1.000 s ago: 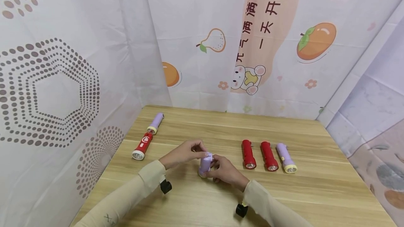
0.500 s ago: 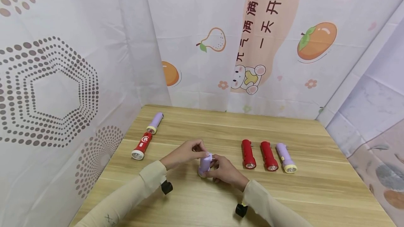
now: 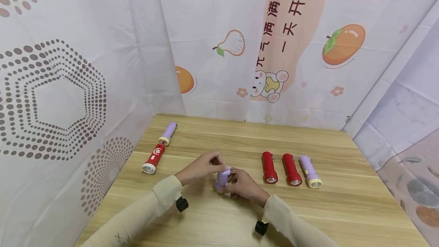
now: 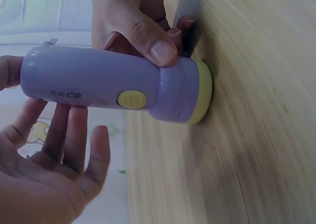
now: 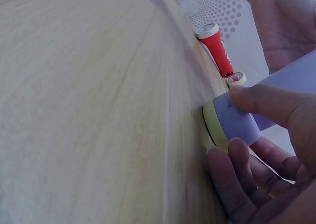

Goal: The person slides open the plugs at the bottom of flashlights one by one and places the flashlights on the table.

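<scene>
A purple flashlight with a yellow rim stands lens-down on the wooden table, tilted little if at all. My left hand pinches its tail end from above between thumb and fingertips. Low down, my right hand holds the head, its thumb pressed on the purple collar in the left wrist view. Thin metal prongs stick out sideways from the tail, close to the right fingers. A yellow switch shows on the flashlight's side in the left wrist view. Its lens is hidden against the table.
Two red flashlights and a purple-and-yellow one lie in a row to the right. At the left edge lie a red flashlight with a white rim and another purple one. Printed curtains hang behind and beside the table.
The metal prongs at the flashlight's tail show longer than a second ago. Both hands stay almost in place on the flashlight.
</scene>
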### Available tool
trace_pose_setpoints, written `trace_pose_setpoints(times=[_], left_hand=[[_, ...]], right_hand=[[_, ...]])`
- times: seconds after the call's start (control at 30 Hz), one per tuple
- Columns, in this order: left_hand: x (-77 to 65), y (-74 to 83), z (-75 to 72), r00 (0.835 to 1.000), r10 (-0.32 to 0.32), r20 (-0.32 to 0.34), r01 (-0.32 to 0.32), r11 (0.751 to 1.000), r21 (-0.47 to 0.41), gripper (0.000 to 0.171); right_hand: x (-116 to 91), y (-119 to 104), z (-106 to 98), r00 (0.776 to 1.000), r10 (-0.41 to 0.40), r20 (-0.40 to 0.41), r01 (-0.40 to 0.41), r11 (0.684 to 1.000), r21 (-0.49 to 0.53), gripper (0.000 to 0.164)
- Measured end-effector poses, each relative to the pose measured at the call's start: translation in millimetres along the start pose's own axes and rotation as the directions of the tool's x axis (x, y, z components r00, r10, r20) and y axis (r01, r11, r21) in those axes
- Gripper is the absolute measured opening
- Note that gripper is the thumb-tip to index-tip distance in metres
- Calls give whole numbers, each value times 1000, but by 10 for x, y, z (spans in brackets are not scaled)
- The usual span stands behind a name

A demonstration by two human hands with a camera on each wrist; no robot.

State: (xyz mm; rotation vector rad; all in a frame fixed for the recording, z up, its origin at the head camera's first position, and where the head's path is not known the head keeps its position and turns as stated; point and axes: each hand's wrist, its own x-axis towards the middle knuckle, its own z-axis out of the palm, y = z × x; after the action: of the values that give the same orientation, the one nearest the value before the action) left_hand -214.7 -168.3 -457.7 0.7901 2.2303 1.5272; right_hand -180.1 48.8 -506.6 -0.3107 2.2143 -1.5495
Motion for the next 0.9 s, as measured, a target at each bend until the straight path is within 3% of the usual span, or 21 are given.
trace_pose_setpoints(times=[0.27, 0.57, 0.73, 0.9], left_hand=[[-59, -92, -41, 998, 51, -34, -49, 996, 76, 17], [-125, -111, -70, 976, 214, -45, -208, 972, 108, 28], [-140, -131, -55, 970, 239, -51, -232, 966, 119, 30], [-144, -157, -42, 969, 242, -51, -233, 963, 137, 31]], right_hand=[[-23, -4, 19, 1000, -4, -6, 4, 1000, 10, 51], [-37, 87, 35, 993, -100, -64, 93, 990, -102, 50], [-51, 94, 78, 981, -169, -93, 147, 967, -206, 55], [-54, 91, 106, 976, -185, -116, 155, 961, -228, 52]])
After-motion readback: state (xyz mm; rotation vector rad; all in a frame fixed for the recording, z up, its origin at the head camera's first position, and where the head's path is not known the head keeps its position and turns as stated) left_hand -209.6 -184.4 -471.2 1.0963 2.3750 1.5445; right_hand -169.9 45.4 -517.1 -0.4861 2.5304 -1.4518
